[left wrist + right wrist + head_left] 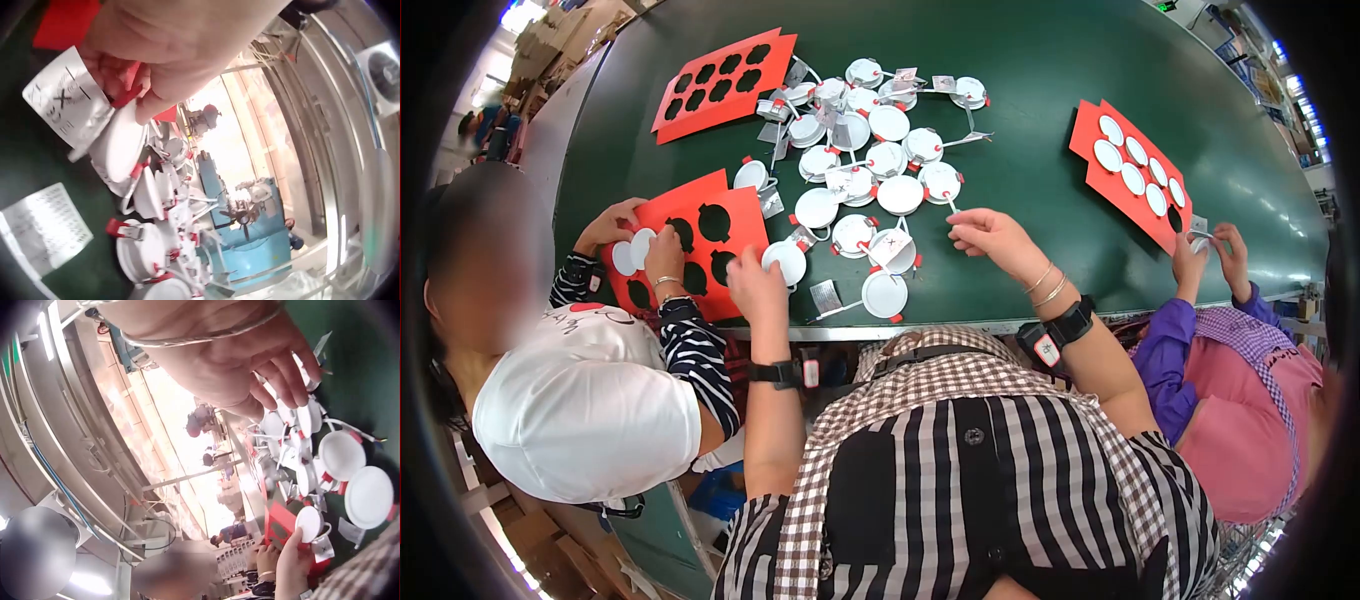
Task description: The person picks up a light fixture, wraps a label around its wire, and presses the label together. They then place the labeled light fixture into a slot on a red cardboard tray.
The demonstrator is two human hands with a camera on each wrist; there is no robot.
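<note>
My left hand pinches a round white downlight by its edge, close to the red sheet with cutouts. In the left wrist view, the thumb lies on the rim of this downlight, beside a red clip and a silver printed label. My right hand is over the table at the pile's right side, fingers loosely bent and holding nothing visible. Its fingertips are near the white cable of a downlight. In the right wrist view, the right hand overlaps part of the pile.
Several downlights with cables and labels lie heaped on the green table. At left, a person's hands set white discs into the red sheet. Another person's hands work beside a filled red sheet. A further red sheet lies behind.
</note>
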